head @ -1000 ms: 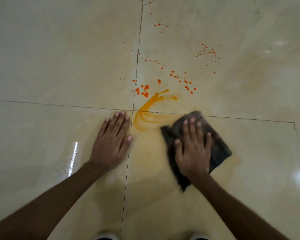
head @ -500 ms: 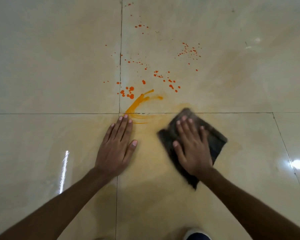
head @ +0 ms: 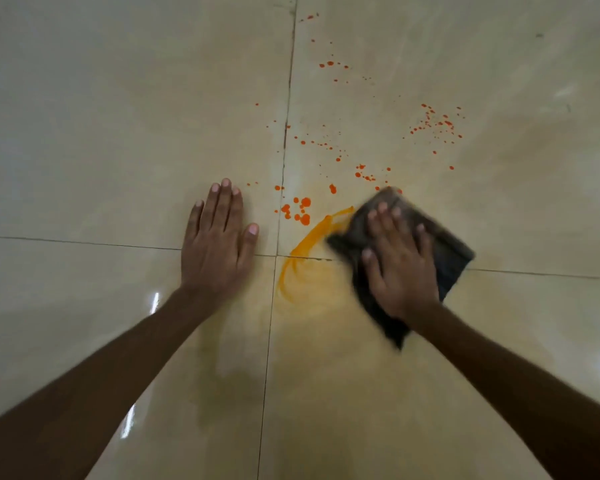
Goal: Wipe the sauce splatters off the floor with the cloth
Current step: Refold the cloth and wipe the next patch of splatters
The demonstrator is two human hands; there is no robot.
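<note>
Pressing flat on the cloth, the right hand has its fingers spread open on top and grips nothing. The dark cloth lies on the floor, just right of where four tiles meet. Its left edge touches an orange smear that curves down across the tile line. Small red sauce drops dot the floor beyond the smear and the cloth. The left hand lies open and flat on the floor, left of the smear.
</note>
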